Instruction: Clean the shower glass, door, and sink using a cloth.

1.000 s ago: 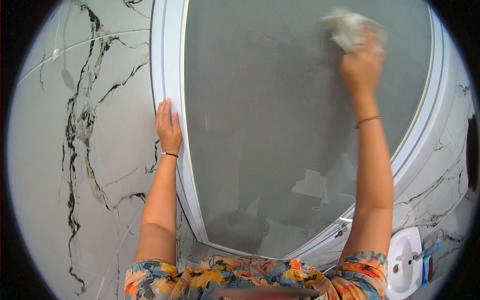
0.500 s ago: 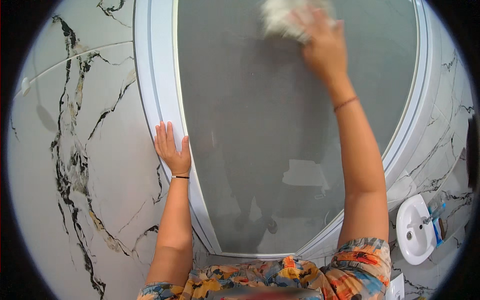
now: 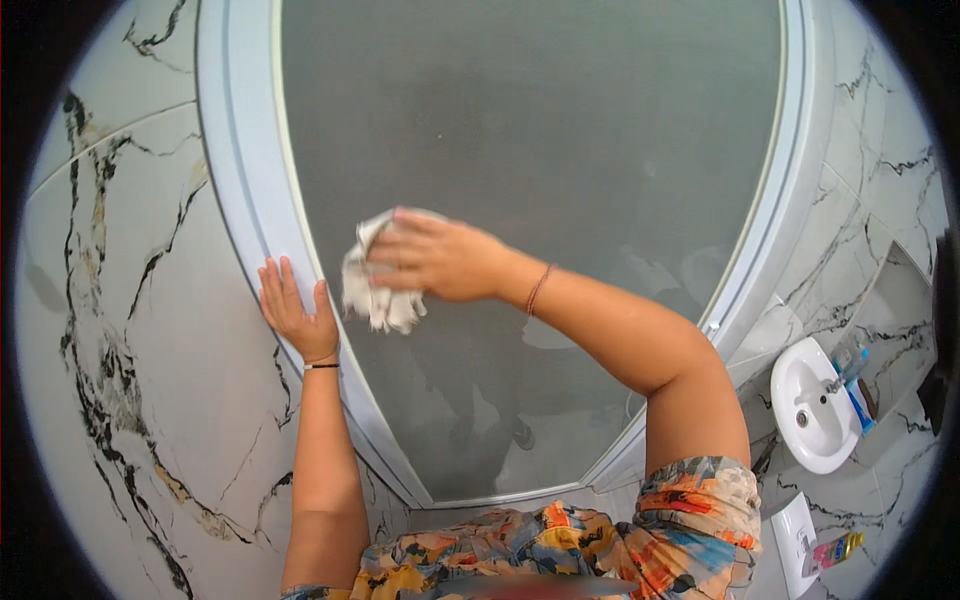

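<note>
A crumpled off-white cloth (image 3: 385,300) lies bunched against the grey glass panel (image 3: 560,160), close to the panel's left side. My right hand (image 3: 445,258) presses over the cloth, its fingers pointing left and partly covering it. My left hand (image 3: 298,318) rests flat on the white frame (image 3: 247,140) along the panel's left edge, fingers stretched upward and holding nothing. Faint reflections show in the lower part of the glass.
White tiles with black veins (image 3: 130,400) cover the wall on the left. At the right stands a small white washbasin (image 3: 815,405) with a tap. Below it, a bottle with a yellow cap (image 3: 838,550) sits beside a white ledge (image 3: 793,545).
My right hand has swept the cloth from the upper part of the glass down and to the left, bending the elbow. My left hand stays on the frame; the whole view has shifted slightly.
</note>
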Demonstrator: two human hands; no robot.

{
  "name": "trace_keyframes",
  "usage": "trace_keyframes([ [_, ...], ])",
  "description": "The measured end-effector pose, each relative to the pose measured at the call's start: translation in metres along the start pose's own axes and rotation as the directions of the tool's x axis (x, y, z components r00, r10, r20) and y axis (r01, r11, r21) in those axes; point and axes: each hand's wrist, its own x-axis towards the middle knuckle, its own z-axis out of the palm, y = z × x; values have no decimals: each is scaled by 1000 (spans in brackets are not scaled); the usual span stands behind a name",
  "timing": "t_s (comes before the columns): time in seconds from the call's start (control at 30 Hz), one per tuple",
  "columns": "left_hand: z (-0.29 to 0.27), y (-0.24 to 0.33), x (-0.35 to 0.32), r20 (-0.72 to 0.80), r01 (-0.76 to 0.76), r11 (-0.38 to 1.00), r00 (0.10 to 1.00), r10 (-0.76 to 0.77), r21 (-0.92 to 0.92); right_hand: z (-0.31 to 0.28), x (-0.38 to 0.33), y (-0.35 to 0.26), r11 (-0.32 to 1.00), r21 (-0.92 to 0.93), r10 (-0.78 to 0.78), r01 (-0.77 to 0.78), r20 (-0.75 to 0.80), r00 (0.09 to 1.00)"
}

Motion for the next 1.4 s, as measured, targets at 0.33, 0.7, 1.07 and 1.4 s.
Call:
trace_keyframes([
  [0.33,2,-1,-4,-7,3,1000,1000,-3,8,-159,-55,131,320,61,764,-945,-606,220],
  [0.7,-1,-4,1,-16,-34,999,999,34,3,-54,2,64,975,-175,102,-134,-177,979],
  [1.07,4,7,0,-26,-27,1000,999,27,-7,-120,-189,123,54,-34,622,-998,-781,60],
  [1.4,5,-3,0,-31,-33,999,999,34,41,-14,-115,-41,900,-45,432,-433,-14,902],
])
